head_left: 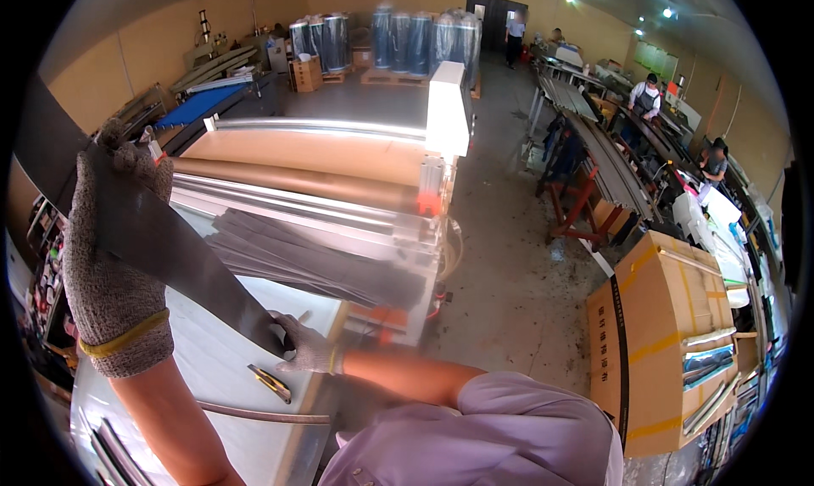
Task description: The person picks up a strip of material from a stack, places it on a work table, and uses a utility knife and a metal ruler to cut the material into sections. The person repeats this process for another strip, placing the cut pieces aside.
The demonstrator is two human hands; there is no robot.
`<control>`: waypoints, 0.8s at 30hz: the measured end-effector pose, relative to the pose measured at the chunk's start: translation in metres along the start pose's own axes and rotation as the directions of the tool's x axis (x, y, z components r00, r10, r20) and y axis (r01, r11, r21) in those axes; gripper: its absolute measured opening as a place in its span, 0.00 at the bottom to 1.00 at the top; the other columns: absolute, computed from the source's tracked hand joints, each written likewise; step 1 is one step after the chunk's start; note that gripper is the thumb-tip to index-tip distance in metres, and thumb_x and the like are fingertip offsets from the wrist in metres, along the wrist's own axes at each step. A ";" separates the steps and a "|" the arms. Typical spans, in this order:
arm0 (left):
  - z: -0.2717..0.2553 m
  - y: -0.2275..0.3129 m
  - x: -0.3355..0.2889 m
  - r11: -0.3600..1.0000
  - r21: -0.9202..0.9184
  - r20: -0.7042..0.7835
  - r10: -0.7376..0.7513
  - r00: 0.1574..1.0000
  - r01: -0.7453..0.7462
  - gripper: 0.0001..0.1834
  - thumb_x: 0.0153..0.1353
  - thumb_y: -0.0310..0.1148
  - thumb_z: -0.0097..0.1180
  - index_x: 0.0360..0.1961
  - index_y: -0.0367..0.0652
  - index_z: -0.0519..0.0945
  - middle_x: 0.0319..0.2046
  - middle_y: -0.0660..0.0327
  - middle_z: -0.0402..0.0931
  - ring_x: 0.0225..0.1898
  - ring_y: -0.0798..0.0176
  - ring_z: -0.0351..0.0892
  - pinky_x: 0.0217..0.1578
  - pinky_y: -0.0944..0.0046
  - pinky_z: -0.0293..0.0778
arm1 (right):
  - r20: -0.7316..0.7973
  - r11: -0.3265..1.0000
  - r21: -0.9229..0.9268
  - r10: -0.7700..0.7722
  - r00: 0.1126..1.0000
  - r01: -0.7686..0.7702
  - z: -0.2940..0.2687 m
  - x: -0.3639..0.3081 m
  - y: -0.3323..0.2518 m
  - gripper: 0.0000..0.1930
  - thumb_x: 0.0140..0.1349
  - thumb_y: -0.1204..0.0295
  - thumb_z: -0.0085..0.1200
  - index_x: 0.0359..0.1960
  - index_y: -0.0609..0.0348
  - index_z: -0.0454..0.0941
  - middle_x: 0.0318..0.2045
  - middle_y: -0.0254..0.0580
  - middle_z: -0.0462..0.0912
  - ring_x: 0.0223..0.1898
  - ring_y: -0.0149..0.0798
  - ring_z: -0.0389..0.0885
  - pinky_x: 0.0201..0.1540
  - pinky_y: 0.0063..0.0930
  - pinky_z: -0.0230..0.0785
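A long dark grey strip of sheet material [191, 253] is stretched at a slant between my hands, above a white-topped table [191, 337]. My left hand [119, 274], in a grey knit glove with a yellow cuff, is raised at the left and closed around the strip's upper part. Lower down, my gloved right hand [307, 347] pinches the other end near the table's right edge. A yellow and black utility knife [271, 383] lies on the tabletop just below that hand. Nearer to me, a thin curved brown strip [263, 415] rests across the table.
Beyond the table, several dark grey strips [314, 261] lie spread out before a machine with a brown roll [297, 177]. A large cardboard box [653, 342] stands at right. Metal lengths fill a rack [593, 142]; people work behind it. Wrapped rolls [407, 41] stand at the back.
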State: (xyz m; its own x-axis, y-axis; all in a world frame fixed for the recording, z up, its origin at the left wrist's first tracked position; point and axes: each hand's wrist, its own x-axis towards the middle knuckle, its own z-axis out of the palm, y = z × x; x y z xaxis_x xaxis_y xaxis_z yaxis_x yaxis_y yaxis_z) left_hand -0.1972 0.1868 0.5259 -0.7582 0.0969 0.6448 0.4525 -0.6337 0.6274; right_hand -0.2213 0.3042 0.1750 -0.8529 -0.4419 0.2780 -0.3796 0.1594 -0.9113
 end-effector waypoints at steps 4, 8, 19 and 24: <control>0.001 -0.006 -0.003 0.994 0.105 -0.037 0.019 0.999 -0.015 0.23 0.74 0.38 0.48 0.59 0.27 0.71 0.42 0.54 0.77 0.50 0.60 0.78 0.62 0.58 0.70 | 0.010 0.999 0.043 0.007 1.000 -0.007 0.003 -0.001 0.002 0.58 0.45 0.57 0.72 0.75 0.52 0.46 0.64 0.50 0.65 0.49 0.49 0.78 0.54 0.40 0.72; 0.010 -0.027 -0.003 0.966 0.259 -0.111 0.013 0.994 0.016 0.24 0.72 0.37 0.50 0.60 0.27 0.71 0.46 0.52 0.78 0.51 0.60 0.79 0.61 0.58 0.70 | -0.016 1.000 0.015 0.004 1.000 -0.004 0.007 -0.008 0.032 0.59 0.45 0.59 0.73 0.76 0.51 0.44 0.66 0.53 0.63 0.60 0.54 0.72 0.60 0.42 0.68; 0.003 -0.042 0.000 0.944 0.314 -0.163 -0.054 0.985 0.104 0.22 0.70 0.32 0.53 0.58 0.26 0.73 0.43 0.54 0.80 0.45 0.65 0.79 0.54 0.64 0.73 | 0.005 0.986 -0.030 0.163 0.987 -0.163 0.012 -0.010 0.057 0.55 0.46 0.65 0.71 0.73 0.55 0.47 0.64 0.58 0.64 0.61 0.57 0.70 0.62 0.41 0.67; 0.005 -0.023 0.004 0.977 0.211 -0.164 -0.002 0.986 0.037 0.22 0.72 0.35 0.51 0.59 0.28 0.72 0.45 0.55 0.80 0.47 0.65 0.79 0.55 0.62 0.74 | -0.009 0.982 0.016 0.188 0.982 -0.188 0.000 -0.006 0.032 0.52 0.46 0.64 0.71 0.72 0.56 0.51 0.62 0.57 0.66 0.60 0.57 0.71 0.62 0.43 0.66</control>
State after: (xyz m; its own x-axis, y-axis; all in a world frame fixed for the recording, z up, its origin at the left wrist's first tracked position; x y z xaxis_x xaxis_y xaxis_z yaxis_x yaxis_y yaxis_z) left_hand -0.2086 0.2059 0.5165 -0.8258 -0.0296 0.5632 0.5132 -0.4535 0.7287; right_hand -0.2286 0.3123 0.1444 -0.9122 -0.3963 0.1043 -0.2068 0.2252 -0.9521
